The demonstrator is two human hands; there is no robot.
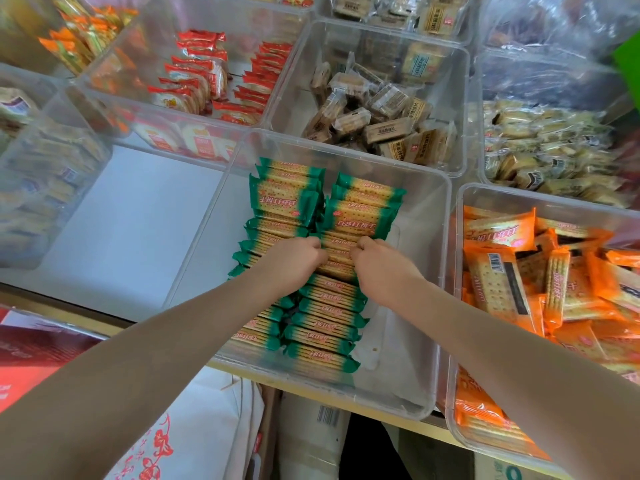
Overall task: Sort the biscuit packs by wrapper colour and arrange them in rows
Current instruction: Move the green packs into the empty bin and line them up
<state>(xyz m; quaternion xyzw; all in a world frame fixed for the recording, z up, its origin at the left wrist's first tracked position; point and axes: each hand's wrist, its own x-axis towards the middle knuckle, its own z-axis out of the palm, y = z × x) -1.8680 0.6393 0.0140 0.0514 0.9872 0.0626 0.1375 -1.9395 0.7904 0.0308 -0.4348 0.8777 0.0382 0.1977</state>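
Both hands meet in the middle of the clear plastic bin (pixel 429 271): the left hand (pixel 294 259) has its fingers curled down onto the green-wrapped biscuit packs (pixel 325 306), and the right hand (pixel 375 259) does the same just beside it, each grip narrow and closed on the edges of packs standing in the right-hand row. The green packs stand on edge in two rows that run away from the person, with a few at the far end tilted and lying looser. The step in hand looks like squaring up the green rows, so the next move likely calls for pressing the gripped packs upright and snug against their neighbours, then straightening the leaning ones at the far end. Just to the right, a second clear bin (pixel 457 306) holds orange-wrapped biscuit packs (pixel 502 285) in a jumble, seemingly not yet rowed. Farther bins hold red-wrapped packs (pixel 201 81) and brown-labelled clear packs (pixel 381 112).
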